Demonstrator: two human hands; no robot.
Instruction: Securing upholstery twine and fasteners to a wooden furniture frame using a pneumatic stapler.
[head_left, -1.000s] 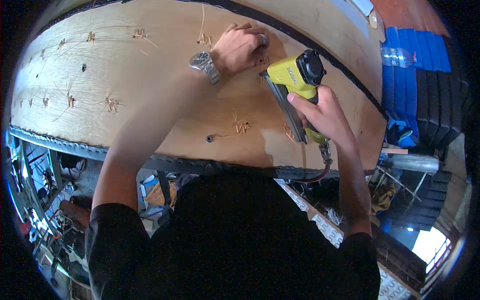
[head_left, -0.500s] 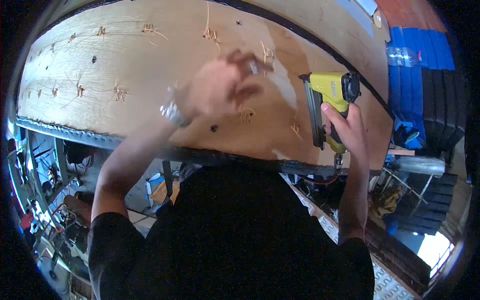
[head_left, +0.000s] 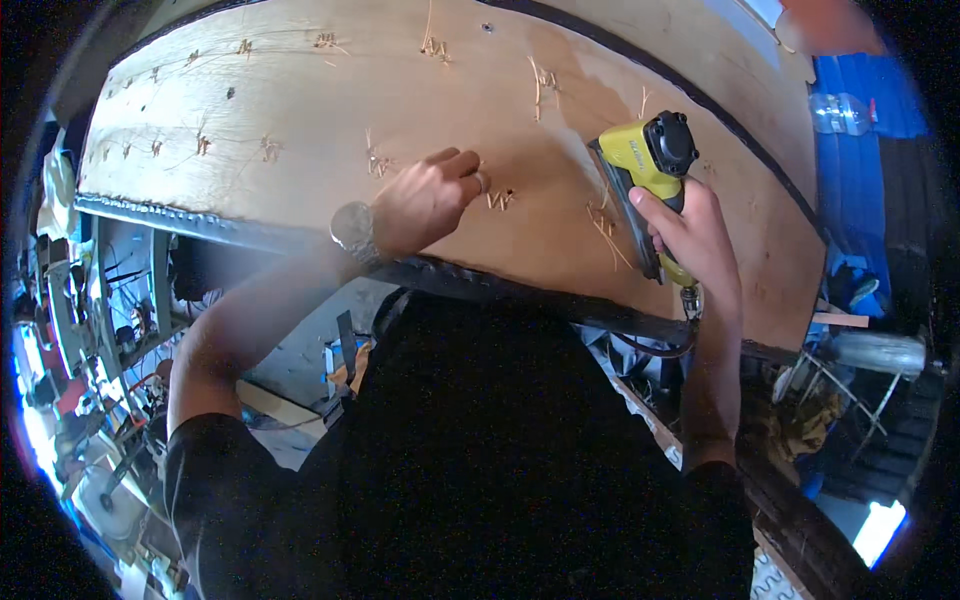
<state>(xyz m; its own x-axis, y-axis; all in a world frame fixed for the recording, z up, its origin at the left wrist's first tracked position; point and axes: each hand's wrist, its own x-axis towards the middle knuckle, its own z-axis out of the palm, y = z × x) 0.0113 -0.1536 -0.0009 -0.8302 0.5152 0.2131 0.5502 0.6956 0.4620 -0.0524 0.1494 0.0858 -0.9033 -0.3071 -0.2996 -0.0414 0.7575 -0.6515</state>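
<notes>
Left hand [head_left: 425, 200] dropped toward near edge of plywood panel [head_left: 300, 90], fingers curled, tips pinched beside small staple cluster [head_left: 500, 199]; what they pinch too small to tell. Right hand [head_left: 690, 230] wrapped tight round handle of yellow-black staple gun [head_left: 645, 160], nose on wood, near right edge. Panel smooth, curved, stringy fibres at staples. Wristwatch [head_left: 352, 226] metal.
</notes>
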